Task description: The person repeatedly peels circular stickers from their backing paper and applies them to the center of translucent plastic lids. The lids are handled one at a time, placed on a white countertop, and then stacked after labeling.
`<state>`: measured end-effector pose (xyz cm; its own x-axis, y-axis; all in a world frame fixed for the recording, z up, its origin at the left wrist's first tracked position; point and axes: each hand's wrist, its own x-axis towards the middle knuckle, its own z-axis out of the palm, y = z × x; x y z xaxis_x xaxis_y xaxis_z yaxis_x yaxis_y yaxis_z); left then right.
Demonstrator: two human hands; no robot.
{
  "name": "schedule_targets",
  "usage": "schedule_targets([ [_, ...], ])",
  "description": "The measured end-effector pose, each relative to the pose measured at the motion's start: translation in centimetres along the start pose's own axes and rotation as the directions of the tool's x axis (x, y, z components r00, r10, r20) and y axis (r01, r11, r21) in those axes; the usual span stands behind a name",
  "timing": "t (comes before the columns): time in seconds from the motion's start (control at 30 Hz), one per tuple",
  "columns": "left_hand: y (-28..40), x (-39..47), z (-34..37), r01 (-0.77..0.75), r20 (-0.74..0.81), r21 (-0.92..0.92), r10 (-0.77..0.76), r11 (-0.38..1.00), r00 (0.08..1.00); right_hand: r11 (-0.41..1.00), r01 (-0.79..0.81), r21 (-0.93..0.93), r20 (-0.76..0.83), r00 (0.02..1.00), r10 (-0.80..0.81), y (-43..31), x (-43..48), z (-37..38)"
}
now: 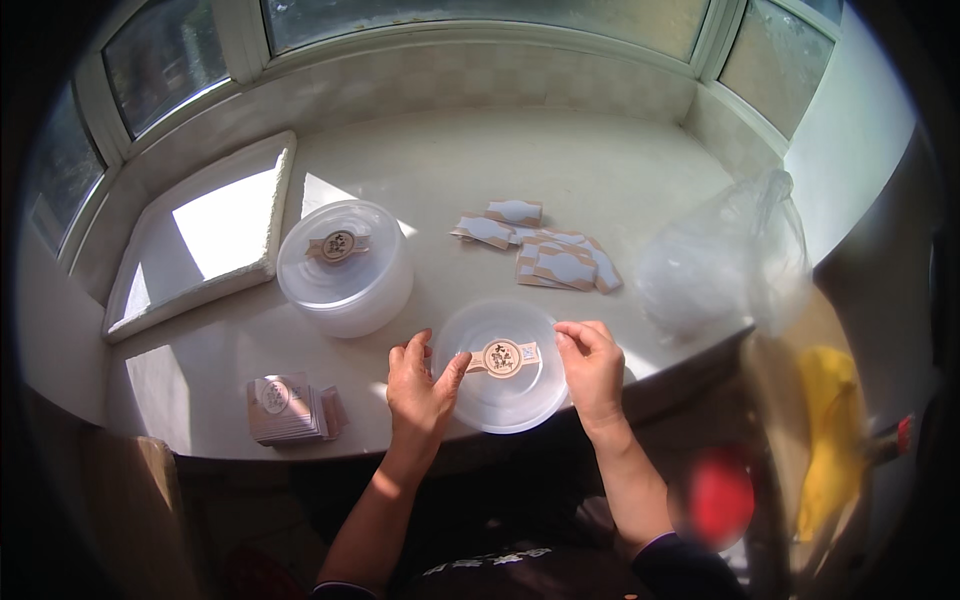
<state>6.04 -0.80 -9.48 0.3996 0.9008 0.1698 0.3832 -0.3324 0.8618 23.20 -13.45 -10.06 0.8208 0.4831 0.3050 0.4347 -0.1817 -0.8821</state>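
A round translucent plastic lid (480, 412) lies at the counter's front edge, a printed paper label (502, 358) across its middle. At its left side is my left hand (424, 382), fingers spread, thumb reaching over the label's left end. My right hand (592, 364) is at the lid's right rim, thumb and forefinger pinched together; whether something thin is between them cannot be told. Up and to the left stands a round plastic container (367, 311) under a lid with a similar label (337, 245). A stack of printed labels (285, 412) sits at the front left.
Used label backing papers (562, 262) lie scattered behind the lid. A clear plastic bag (712, 262) stands at the right, a white foam board (217, 232) at the left. Windows edge the counter's back. Below right are a yellow cloth or bag (829, 435) and a blurred red object (720, 499).
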Motion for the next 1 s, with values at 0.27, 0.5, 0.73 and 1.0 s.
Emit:
schedule_targets([
  [0.27, -0.7, 1.7, 0.6, -0.128, 0.044, 0.334, 0.120, 0.934, 0.992, 0.981, -0.166, -0.102, 0.073, 0.982, 0.173, -0.3, 0.0, -1.0],
  [0.5, -1.3, 1.7, 1.5, -0.077, -0.049, 0.275, 0.094, 0.958, 0.994, 0.935, -0.313, 0.169, 0.199, 0.940, 0.278, 0.5, 1.1, -1.4],
  [0.73, -1.5, 1.6, 1.7, -0.086, -0.079, 0.321, 0.117, 0.943, 0.990, 0.981, -0.129, -0.147, 0.134, 0.980, 0.149, 0.0, -0.7, -1.8],
  [1.0, -1.3, 1.4, 1.3, -0.131, -0.096, 0.160, 0.148, 0.978, 0.984, 0.907, -0.022, -0.421, 0.067, 0.996, 0.055, -1.0, 0.6, 0.4],
])
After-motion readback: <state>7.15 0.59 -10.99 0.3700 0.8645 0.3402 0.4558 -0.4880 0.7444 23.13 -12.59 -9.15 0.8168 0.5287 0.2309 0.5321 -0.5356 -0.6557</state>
